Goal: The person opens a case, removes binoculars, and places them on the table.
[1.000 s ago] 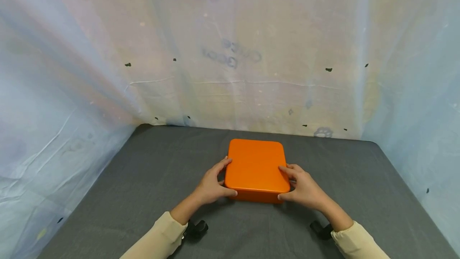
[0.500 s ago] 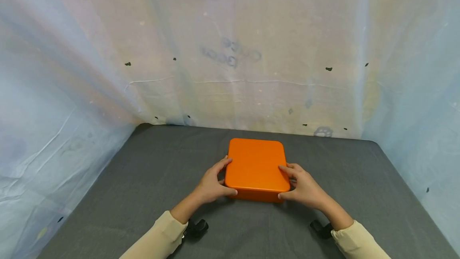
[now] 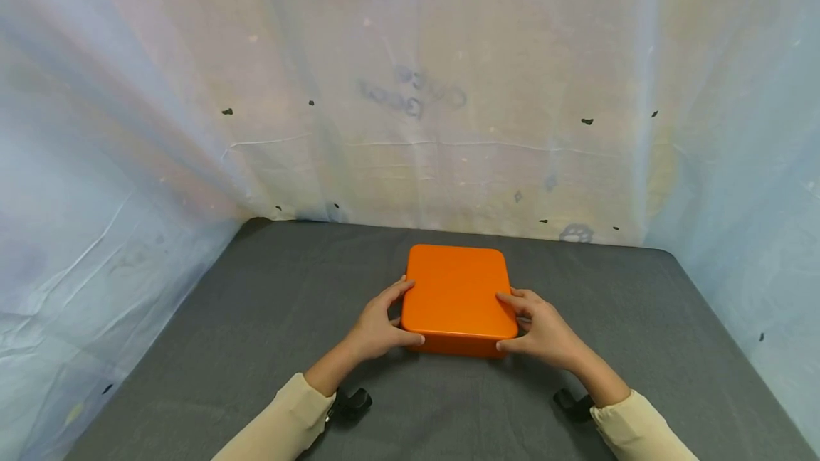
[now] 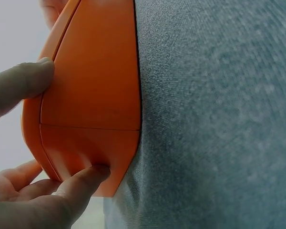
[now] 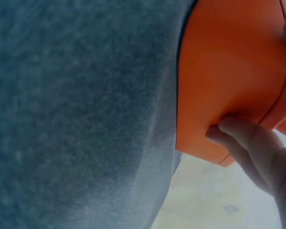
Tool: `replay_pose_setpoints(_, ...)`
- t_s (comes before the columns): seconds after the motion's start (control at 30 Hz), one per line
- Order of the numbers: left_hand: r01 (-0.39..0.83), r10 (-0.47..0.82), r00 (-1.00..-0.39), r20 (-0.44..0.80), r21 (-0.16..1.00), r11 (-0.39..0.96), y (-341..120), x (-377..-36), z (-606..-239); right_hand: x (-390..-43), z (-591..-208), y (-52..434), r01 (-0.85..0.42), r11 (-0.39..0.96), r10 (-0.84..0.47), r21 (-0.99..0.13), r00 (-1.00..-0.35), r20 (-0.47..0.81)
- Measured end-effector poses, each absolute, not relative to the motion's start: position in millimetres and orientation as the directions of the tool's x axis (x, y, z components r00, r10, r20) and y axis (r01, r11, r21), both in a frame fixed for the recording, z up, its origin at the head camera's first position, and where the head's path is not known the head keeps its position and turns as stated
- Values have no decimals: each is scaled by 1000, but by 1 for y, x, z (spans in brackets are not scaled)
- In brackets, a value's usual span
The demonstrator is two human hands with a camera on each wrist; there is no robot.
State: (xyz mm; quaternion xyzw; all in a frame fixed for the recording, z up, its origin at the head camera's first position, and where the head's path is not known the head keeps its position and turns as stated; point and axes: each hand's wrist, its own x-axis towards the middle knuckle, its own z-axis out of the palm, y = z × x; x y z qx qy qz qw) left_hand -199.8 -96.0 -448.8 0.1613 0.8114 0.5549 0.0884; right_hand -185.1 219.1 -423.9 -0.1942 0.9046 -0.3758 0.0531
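Orange and smooth under my fingers, the box (image 3: 458, 299) sits flat on the grey cloth of the table (image 3: 256, 319), a little beyond the middle and squarely in front of me. My left hand (image 3: 378, 327) clasps its left near corner: the thumb lies along the front edge, and the fingers (image 4: 19, 83) curl over the rim of the lid. My right hand (image 3: 543, 329) mirrors this on the right near corner, with a fingertip pressed on the side wall where the left wrist and right wrist views show a seam between lid and base. Both hands are clamped on the box, one to each side, well apart from each other. To do this step well, I judge that I should keep the two grips level and equal, so that the box neither skews nor tips, and keep the thumbs low on the base while the fingers work the lid's rim, since the glossy surface looks slippery. Pressing too hard on one corner could make it slide on the cloth. Compared with a second ago, almost nothing differs: my hands keep the same hold, the box lies in the same spot, and only my head has shifted slightly, so everything sits a touch higher in view.
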Motion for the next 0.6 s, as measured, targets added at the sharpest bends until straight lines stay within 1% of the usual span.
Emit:
replay_pose_setpoints(0.27,159,360,-932,38,937,312,-95,-199,-447,-185,-425,220,-316,630,-394,-710,-917,60)
replay_pose_setpoints(0.6,155,356,-934,42,942,297,-95,-200,-448,-183,-428,219,-292,584,-382,-757,-922,62)
